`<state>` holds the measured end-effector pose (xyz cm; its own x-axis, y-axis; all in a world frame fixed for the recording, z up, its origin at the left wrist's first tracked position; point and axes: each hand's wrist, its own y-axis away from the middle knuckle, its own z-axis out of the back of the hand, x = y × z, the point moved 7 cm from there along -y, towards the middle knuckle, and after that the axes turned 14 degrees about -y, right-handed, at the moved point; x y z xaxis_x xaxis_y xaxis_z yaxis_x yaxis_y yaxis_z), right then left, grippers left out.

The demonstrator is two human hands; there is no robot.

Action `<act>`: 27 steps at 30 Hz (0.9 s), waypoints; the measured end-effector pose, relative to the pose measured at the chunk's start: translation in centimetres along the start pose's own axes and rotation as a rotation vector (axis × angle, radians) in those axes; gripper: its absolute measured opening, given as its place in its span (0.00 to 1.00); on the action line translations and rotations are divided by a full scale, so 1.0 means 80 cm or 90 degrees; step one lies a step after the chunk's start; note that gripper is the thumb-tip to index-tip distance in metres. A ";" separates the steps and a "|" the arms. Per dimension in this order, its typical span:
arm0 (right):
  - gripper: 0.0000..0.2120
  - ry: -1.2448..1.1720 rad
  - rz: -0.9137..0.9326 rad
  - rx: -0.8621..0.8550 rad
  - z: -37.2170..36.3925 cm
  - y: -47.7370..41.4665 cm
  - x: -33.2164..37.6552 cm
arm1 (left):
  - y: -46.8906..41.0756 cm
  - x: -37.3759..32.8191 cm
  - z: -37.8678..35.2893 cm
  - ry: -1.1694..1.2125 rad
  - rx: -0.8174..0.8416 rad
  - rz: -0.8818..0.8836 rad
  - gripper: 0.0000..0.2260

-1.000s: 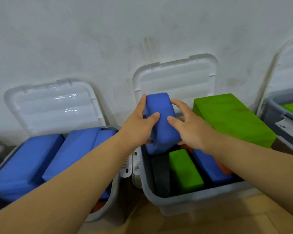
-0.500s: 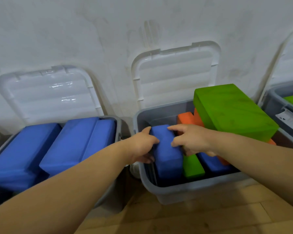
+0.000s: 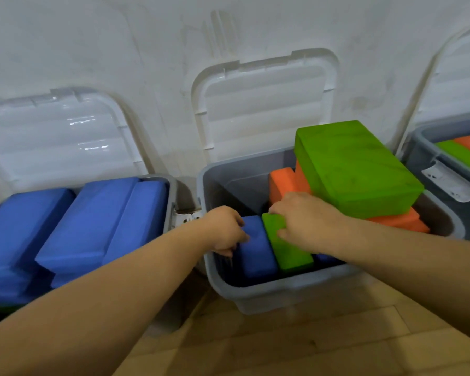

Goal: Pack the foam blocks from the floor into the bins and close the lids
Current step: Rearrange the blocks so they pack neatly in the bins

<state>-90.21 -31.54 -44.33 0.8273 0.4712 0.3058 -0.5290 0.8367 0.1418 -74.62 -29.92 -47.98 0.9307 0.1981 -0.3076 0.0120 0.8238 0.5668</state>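
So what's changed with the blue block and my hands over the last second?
The blue foam block went down from above the middle bin into its front left part. The left hand still grips it; the right hand let go and now curls round the small green block beside it. The large green block on the orange blocks and the open lids stayed put.

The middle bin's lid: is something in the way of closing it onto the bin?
Yes. The large green block, stacked on orange blocks, rises above the bin's rim at its right rear.
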 end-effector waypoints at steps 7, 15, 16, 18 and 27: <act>0.24 0.102 0.060 -0.240 0.117 0.055 -0.024 | -0.008 -0.098 0.011 0.127 -0.146 -0.196 0.31; 0.37 -0.162 -0.248 -0.178 0.117 0.079 -0.162 | -0.024 -0.175 -0.030 0.374 -0.094 -0.313 0.48; 0.35 -0.203 -0.229 -0.207 0.119 0.077 -0.163 | -0.021 -0.178 -0.027 0.411 -0.095 -0.329 0.49; 0.30 -0.319 -0.190 -0.249 0.123 0.071 -0.160 | -0.010 -0.178 -0.008 0.509 -0.130 -0.367 0.50; 0.32 -0.575 -0.005 -0.199 0.090 -0.003 -0.106 | 0.040 -0.094 0.111 0.559 -0.572 -0.150 0.25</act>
<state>-98.50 -37.74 -40.14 0.3034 0.1815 0.9354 -0.3417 0.9371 -0.0710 -78.38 -33.48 -37.08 0.3827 -0.0016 -0.9239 -0.4272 0.8863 -0.1785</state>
